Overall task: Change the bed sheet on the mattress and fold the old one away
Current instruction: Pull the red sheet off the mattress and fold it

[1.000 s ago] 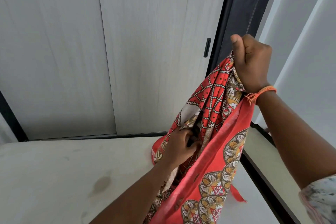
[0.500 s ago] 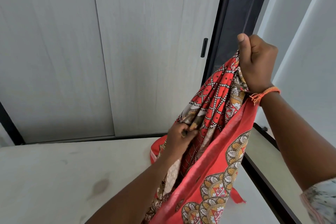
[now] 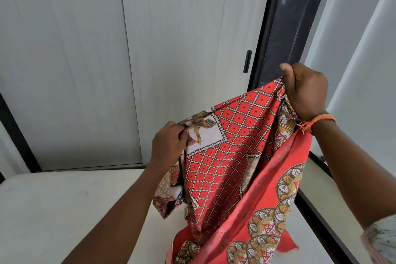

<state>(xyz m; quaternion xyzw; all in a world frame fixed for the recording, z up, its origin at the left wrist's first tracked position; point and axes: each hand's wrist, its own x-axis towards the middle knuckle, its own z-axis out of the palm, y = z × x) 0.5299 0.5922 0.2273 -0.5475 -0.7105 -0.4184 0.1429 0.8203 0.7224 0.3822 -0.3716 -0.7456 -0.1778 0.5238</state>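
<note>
Red lattice-print bed sheet (image 3: 231,156), bunched, hung at centre-right | gripped high by right hand (image 3: 305,90) | pinched lower by left hand (image 3: 169,146) | above bare mattress (image 3: 64,210)

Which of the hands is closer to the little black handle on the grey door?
The right hand. It grips the red sheet just right of and slightly below the black handle. The left hand pinches the sheet lower down, farther from it.

Orange thread bracelet (image 3: 317,121), patterned sleeve (image 3: 380,240)
</note>
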